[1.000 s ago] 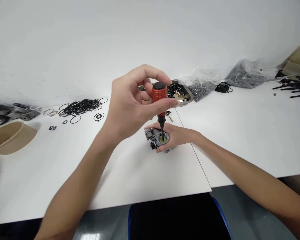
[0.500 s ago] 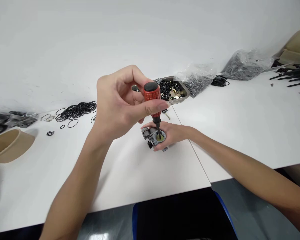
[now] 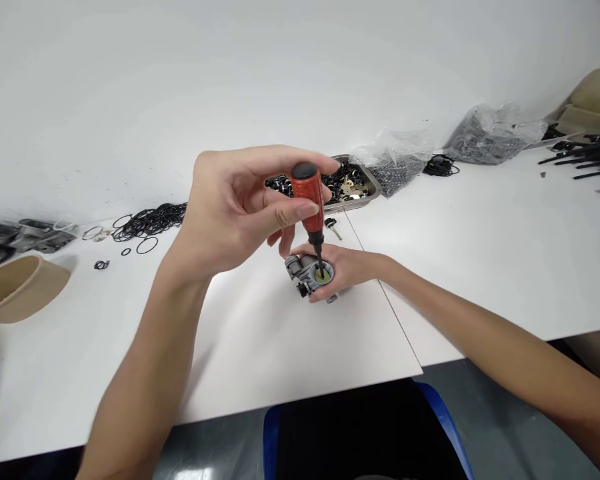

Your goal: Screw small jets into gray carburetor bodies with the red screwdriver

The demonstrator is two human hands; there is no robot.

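My left hand (image 3: 247, 210) grips the red handle of a screwdriver (image 3: 308, 200) between thumb and fingers, its black cap facing up. The shaft points down, and its tip sits inside the round bore of a grey metal carburetor (image 3: 300, 268). A yellowish disc shows at the bottom of that bore. My right hand (image 3: 346, 267) is wrapped around the carburetor's right side and holds it on the white table (image 3: 260, 353). Part of the carburetor is hidden under the right hand's fingers.
Behind the hands stands a metal tray (image 3: 373, 190) of small parts, with a small black-headed part (image 3: 333, 228) before it. Black rubber rings (image 3: 153, 223) and a beige container (image 3: 25, 290) lie left. Plastic bags of parts (image 3: 497, 137) and black rods (image 3: 593, 157) are at right.
My left hand's fingers have shifted around the screwdriver handle, the index finger now stretched out past it. The screwdriver tip stays in the bore, and my right hand keeps its hold.
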